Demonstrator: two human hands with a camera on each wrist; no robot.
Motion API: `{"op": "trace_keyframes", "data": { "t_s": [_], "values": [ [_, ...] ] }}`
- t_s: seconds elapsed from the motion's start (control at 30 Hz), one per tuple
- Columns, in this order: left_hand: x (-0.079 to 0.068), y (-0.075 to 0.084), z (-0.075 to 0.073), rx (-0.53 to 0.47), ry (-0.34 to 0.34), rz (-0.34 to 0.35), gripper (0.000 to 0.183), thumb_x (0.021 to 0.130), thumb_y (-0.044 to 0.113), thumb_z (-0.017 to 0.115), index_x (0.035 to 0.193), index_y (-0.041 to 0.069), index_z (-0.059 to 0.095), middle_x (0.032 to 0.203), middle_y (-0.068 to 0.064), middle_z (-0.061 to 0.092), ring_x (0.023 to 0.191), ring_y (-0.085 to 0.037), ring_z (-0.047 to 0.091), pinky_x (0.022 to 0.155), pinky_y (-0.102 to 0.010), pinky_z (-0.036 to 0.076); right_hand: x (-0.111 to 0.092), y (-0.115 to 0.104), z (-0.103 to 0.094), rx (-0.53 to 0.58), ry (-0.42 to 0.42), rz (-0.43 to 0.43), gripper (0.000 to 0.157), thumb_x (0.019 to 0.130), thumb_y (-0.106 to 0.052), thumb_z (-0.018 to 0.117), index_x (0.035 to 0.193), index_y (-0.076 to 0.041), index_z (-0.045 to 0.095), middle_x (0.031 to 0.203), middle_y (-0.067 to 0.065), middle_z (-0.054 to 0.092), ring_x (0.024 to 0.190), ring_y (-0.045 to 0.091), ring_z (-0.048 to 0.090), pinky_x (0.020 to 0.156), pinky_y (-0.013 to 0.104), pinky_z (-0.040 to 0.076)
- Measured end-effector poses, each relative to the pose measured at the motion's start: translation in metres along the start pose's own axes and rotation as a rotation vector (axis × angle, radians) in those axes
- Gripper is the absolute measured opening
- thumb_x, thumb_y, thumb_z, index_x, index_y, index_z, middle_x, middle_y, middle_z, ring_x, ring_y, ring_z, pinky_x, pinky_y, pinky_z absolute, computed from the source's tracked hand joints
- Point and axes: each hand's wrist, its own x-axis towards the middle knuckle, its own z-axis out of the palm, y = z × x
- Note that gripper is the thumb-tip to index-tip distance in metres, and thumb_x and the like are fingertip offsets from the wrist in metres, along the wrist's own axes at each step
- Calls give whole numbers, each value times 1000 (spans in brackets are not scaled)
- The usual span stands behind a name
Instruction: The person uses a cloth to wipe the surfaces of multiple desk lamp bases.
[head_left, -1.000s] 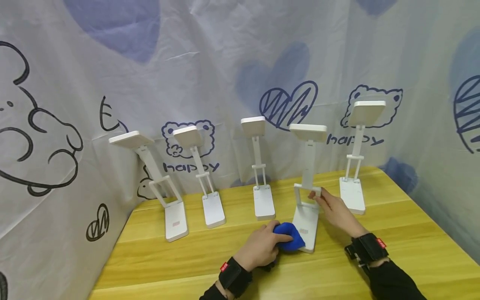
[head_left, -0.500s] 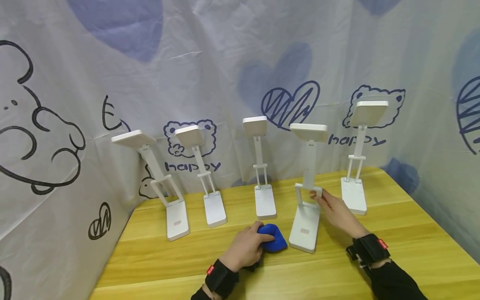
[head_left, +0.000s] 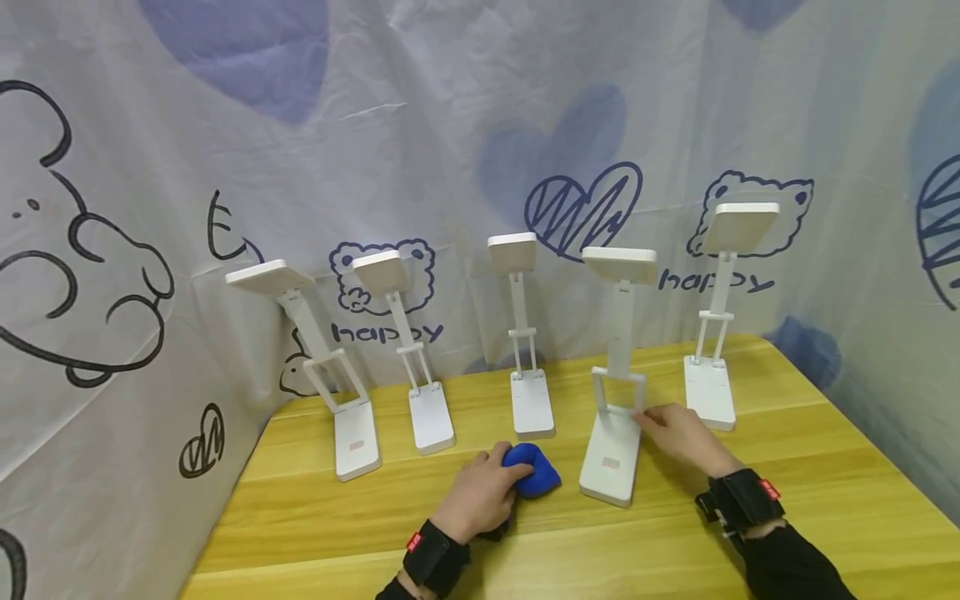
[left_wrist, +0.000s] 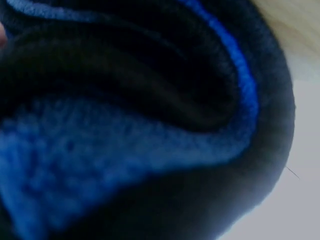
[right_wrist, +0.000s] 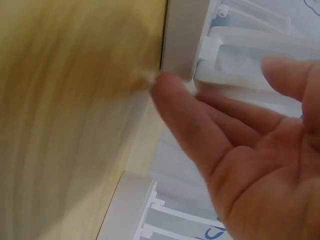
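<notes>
Head view shows your near lamp (head_left: 606, 485) standing on the table (head_left: 555, 562), its base towards you, its arm raised and its panel level with the curtain (head_left: 442, 167) behind it. Left of the near lamp, with a gap between, your left hand (head_left: 474, 498) grips a blue cloth (head_left: 531, 471), fingers and thumb curled on the bunched fabric; the cloth sits just beside the base's left edge, not touching it. Left wrist view is filled with blurred blue and dark folds, so you cannot tell each finger's place there. At the right side of the near lamp, your right hand (head_left: 684, 440) reaches to the back of the base, by the hinge. Your right wrist view shows its fingers (right_wrist: 186, 112) fairly straight and the thumb (right_wrist: 285, 75) well apart from them; the hand has hold of nothing, and whether the fingertips touch the lamp you cannot tell. Behind and left of the near lamp stands the middle lamp (head_left: 532, 407); farther left come a second lamp (head_left: 431, 423) and an end lamp (head_left: 357, 454). Behind and right of it stands a right lamp (head_left: 708, 396).
</notes>
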Motion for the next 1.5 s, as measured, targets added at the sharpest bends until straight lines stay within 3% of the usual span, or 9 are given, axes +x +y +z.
{"op": "trace_keyframes", "data": {
  "t_s": [0.2,0.33,0.43,0.6,0.67,0.77,1.03,1.5],
  "values": [
    [-1,1,1,13,0,2,38,92,17,57,129,28,59,134,-16,48,104,-37,54,73,-49,53,-4,-8,0,18,-60,29,28,95,-25,55,95,-3,73,57,-2,42,50,12,34,49,29,28],
    [0,1,1,24,-2,2,38,92,17,57,129,29,58,134,-15,48,106,-37,53,73,-50,53,-5,-16,2,-21,-46,-21,23,92,-22,59,82,-5,69,58,-1,46,50,12,37,50,29,30],
    [0,1,1,28,-5,1,39,92,17,57,129,29,58,134,-15,48,107,-37,53,74,-50,53,-6,-21,5,-53,-25,-48,21,90,-20,62,81,-3,69,61,2,50,51,13,38,50,29,32],
    [0,2,0,22,-12,-4,39,92,17,57,129,29,59,134,-15,48,107,-37,53,74,-49,53,-7,-26,14,-94,-36,-73,33,88,-22,65,103,7,68,89,19,67,67,17,52,61,36,47],
    [0,2,0,20,-14,-5,39,92,17,57,129,29,58,135,-15,48,107,-37,53,74,-49,53,-6,-26,18,-114,-37,-86,37,87,-23,66,106,9,67,99,23,67,77,21,57,69,41,51],
    [0,2,0,19,-15,-3,39,91,17,58,129,29,58,135,-15,48,107,-36,53,74,-49,53,-7,-29,23,-138,-39,-112,35,85,-23,68,105,6,68,101,22,67,86,26,60,75,47,52],
    [0,2,-1,25,-6,7,39,91,16,58,128,28,59,134,-15,49,105,-36,54,72,-48,54,-15,-45,34,-250,-94,-194,34,82,-28,70,110,-9,68,114,18,63,104,34,55,88,54,46],
    [0,2,3,36,5,10,37,91,17,57,127,27,60,132,-15,49,102,-36,55,70,-48,54,-23,-56,49,-250,-186,-219,38,81,-36,71,111,-13,70,132,27,49,122,44,40,89,59,45]
  ]
}}
